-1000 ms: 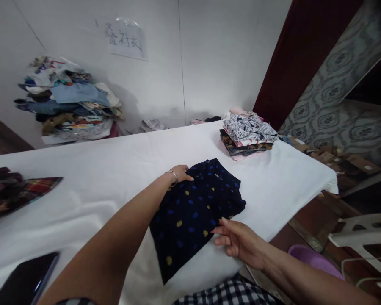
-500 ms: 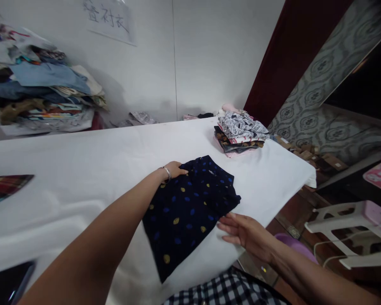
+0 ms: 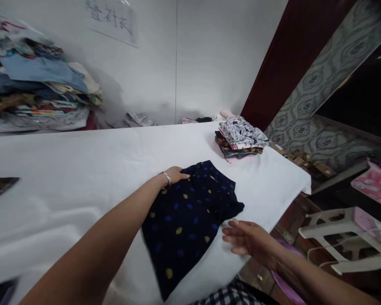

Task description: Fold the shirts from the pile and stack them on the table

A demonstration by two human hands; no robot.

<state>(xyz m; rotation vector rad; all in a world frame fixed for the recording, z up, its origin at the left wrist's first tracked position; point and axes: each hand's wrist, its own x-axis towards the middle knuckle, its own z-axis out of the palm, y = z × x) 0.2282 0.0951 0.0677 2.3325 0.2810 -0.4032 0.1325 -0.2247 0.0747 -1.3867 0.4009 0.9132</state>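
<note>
A folded dark navy garment with blue and yellow dots lies on the white-covered table near its front right edge. My left hand, a bracelet on its wrist, rests flat on the garment's far left corner. My right hand lies open and flat on the cloth just right of the garment's near edge, fingers pointing at it, apart from the fabric by a small gap. Neither hand grips anything.
A neat stack of folded clothes sits at the table's far right corner. A tall loose pile of clothes stands at the back left by the wall. A plaid garment pokes in at left. A white plastic stool stands right of the table.
My right hand has slid off the garment's right edge onto the bare cloth. My left hand stays on the far corner. The camera turned right, so the phone and plaid pile left view.
</note>
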